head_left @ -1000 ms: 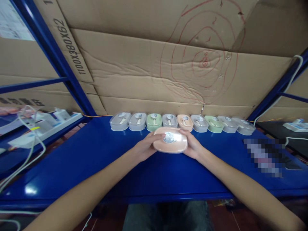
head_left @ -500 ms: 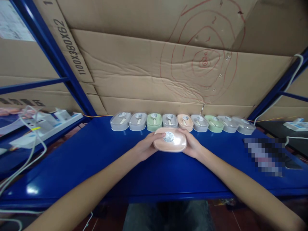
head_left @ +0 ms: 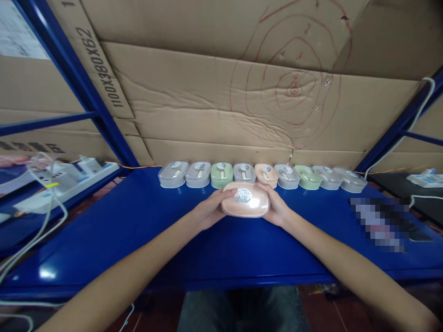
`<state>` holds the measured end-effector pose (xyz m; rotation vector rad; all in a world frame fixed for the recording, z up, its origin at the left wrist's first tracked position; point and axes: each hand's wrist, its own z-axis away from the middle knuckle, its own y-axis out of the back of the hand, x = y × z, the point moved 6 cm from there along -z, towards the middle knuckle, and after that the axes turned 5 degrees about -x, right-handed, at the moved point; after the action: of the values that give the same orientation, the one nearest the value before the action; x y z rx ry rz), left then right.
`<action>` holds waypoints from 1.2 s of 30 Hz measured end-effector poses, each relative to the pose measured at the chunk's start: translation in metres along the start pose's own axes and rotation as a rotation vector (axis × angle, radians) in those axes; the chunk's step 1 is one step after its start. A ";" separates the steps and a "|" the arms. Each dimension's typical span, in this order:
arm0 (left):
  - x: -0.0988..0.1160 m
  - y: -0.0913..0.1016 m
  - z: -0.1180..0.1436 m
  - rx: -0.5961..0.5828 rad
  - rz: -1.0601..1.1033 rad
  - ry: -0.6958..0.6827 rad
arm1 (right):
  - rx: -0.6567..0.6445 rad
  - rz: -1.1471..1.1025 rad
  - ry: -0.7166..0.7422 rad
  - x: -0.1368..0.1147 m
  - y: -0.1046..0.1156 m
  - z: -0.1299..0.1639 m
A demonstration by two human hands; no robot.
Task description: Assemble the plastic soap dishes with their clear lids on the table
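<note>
A peach oval plastic box (head_left: 245,201) with a round silver sticker on its clear lid sits between both of my hands over the blue table (head_left: 138,230). My left hand (head_left: 209,210) grips its left end, thumb on the lid. My right hand (head_left: 277,207) grips its right end. Just behind it stands a row of several similar lidded boxes (head_left: 259,176) in grey, green and peach, lined up against the cardboard wall.
Cardboard sheets (head_left: 221,92) with red scribbles close off the back. Blue rack posts (head_left: 79,87) rise at left and right. White power strips and cables (head_left: 51,184) lie on the left shelf. A blurred patch (head_left: 379,223) lies on the table's right.
The peach box and both hands have shifted very slightly away from me, toward the row of boxes. The grip is unchanged.
</note>
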<state>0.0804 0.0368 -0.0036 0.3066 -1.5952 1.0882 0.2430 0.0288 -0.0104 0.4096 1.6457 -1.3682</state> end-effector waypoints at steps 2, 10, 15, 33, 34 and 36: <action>0.002 0.001 -0.002 -0.037 0.006 0.007 | 0.029 -0.013 0.003 -0.001 0.002 -0.001; 0.013 0.016 -0.005 -0.090 -0.081 0.039 | 0.070 0.006 -0.007 -0.004 0.011 -0.006; 0.018 0.019 0.000 -0.115 -0.169 0.086 | 0.070 0.069 -0.015 -0.003 0.013 -0.008; 0.014 0.013 0.003 0.022 -0.017 -0.011 | 0.098 0.079 0.067 -0.008 0.012 -0.010; 0.013 0.013 0.002 0.035 -0.005 -0.024 | 0.097 0.075 0.070 -0.007 0.013 -0.010; 0.010 0.015 0.001 0.062 0.004 -0.039 | 0.089 0.069 0.076 -0.008 0.014 -0.009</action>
<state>0.0662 0.0476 -0.0013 0.3683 -1.5992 1.1419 0.2531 0.0439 -0.0130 0.5714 1.6207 -1.3924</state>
